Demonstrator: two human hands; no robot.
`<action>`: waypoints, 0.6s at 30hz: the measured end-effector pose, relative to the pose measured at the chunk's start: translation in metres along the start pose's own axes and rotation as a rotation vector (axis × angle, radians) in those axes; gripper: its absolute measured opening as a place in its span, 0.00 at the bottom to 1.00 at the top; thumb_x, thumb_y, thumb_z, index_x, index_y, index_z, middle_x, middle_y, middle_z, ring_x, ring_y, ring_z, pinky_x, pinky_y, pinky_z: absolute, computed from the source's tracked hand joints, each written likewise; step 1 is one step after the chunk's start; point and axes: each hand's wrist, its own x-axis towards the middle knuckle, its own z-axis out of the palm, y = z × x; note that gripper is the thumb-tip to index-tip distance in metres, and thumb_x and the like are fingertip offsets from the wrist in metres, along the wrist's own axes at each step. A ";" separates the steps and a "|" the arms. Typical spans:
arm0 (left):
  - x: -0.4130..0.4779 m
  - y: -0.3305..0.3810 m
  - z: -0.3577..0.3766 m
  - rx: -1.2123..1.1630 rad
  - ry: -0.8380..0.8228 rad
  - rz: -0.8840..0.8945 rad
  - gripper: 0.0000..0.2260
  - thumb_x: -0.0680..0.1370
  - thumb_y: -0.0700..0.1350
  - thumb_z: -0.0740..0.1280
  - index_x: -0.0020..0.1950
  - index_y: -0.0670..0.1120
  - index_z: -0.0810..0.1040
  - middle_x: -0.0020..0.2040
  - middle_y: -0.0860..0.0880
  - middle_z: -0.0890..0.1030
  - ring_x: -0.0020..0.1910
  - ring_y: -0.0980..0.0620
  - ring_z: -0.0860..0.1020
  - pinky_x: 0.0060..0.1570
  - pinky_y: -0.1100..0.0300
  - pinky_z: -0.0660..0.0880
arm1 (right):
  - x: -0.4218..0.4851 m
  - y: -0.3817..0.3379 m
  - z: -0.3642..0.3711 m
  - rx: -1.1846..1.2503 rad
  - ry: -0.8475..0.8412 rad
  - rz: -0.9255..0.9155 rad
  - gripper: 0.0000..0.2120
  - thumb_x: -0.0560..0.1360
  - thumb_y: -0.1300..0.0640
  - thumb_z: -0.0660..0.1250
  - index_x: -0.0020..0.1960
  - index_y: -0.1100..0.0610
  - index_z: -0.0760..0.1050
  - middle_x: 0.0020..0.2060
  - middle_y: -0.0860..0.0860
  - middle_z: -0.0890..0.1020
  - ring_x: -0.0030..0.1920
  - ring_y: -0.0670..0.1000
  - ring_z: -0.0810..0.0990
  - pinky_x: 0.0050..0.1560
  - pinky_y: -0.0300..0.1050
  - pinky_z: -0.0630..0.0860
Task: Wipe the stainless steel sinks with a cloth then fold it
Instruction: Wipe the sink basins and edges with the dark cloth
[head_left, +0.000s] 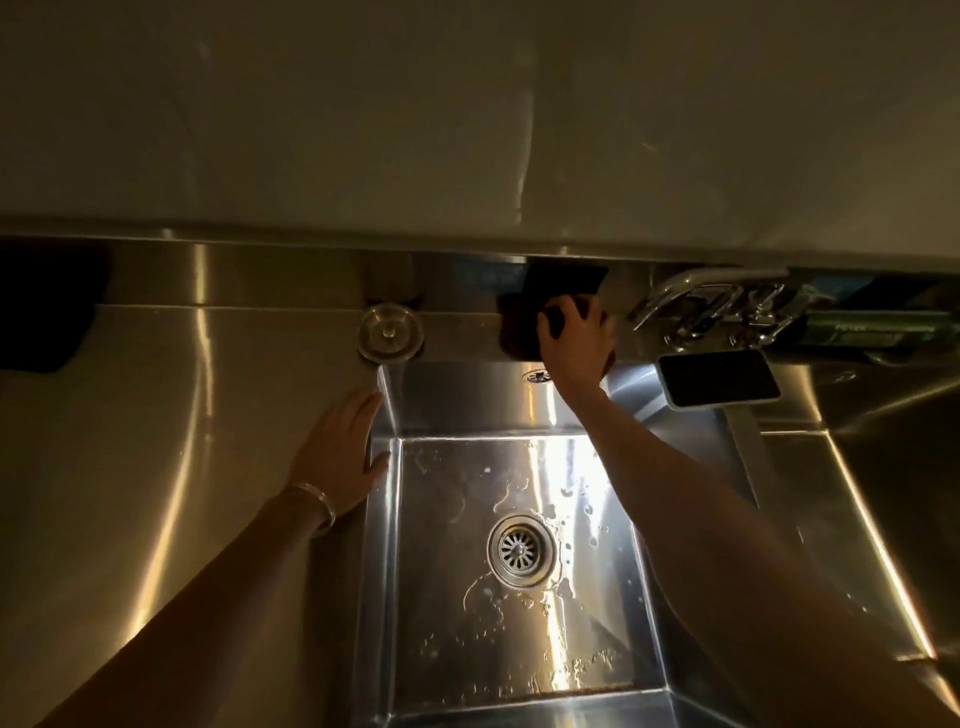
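A stainless steel sink (395, 571) fills the lower middle, its wet floor holding water drops around a round drain (522, 551). My right hand (574, 338) presses a dark brown cloth (514, 332) onto the ledge behind the basin, below the backsplash. My left hand (340, 452) lies flat with fingers spread on the counter at the basin's left rim; a metal bangle circles its wrist. A second sink (893, 467) shows partly at the right edge.
A round metal drain plug (389, 332) sits on the back ledge left of the cloth. A chrome faucet (711, 306) is mounted right of my right hand, with a dark phone (719, 376) lying below it. A dark object (41, 312) sits far left.
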 end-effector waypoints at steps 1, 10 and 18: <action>-0.001 -0.001 0.001 0.003 0.011 0.010 0.34 0.73 0.49 0.71 0.74 0.42 0.60 0.73 0.43 0.62 0.72 0.44 0.61 0.69 0.55 0.56 | 0.003 -0.002 0.004 0.015 -0.013 0.033 0.15 0.77 0.47 0.61 0.62 0.51 0.73 0.66 0.57 0.67 0.66 0.65 0.64 0.66 0.59 0.64; -0.006 -0.006 0.019 0.123 0.031 0.018 0.35 0.73 0.60 0.55 0.74 0.40 0.60 0.72 0.40 0.64 0.71 0.44 0.62 0.69 0.49 0.59 | 0.004 -0.015 0.024 -0.190 -0.110 -0.039 0.21 0.74 0.40 0.63 0.62 0.50 0.73 0.67 0.56 0.66 0.67 0.64 0.64 0.66 0.62 0.59; -0.005 -0.006 0.017 0.132 -0.004 0.002 0.34 0.73 0.58 0.54 0.74 0.40 0.60 0.73 0.41 0.64 0.71 0.44 0.63 0.71 0.54 0.52 | -0.020 0.021 0.020 -0.100 -0.027 -0.499 0.13 0.64 0.47 0.72 0.45 0.52 0.81 0.47 0.56 0.80 0.47 0.60 0.79 0.48 0.54 0.77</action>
